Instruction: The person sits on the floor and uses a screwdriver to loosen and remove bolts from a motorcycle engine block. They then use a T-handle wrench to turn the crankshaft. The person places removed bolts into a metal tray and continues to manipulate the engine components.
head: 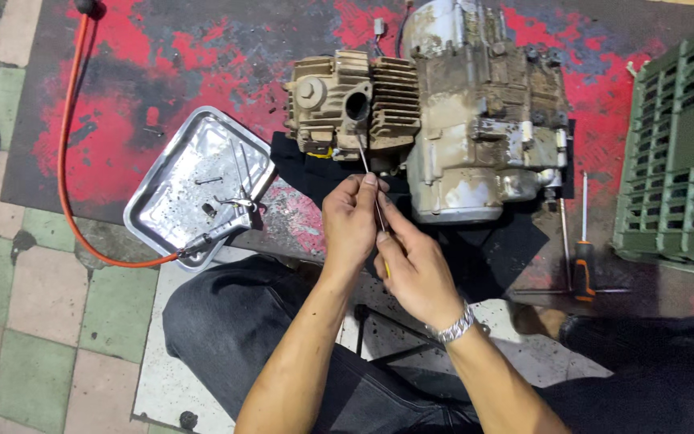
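Note:
A dirty motorcycle engine (pixel 475 120) lies on a red and black mat, its finned cylinder head (pixel 355 104) toward the left. A thin screwdriver with a yellow handle (pixel 367 165) points its tip at the round port in the head. My left hand (pixel 349 221) pinches the metal shaft near its middle. My right hand (pixel 415 269), with a metal watch on the wrist, grips the handle just below. Both hands sit close together in front of the engine.
A shiny metal tray (pixel 178 153) with small parts lies left of the engine, and an air tool on an orange hose (pixel 66 161) rests on its near edge. An orange-handled screwdriver (pixel 582 257) lies at right beside a green plastic crate (pixel 676 145). My knees are below.

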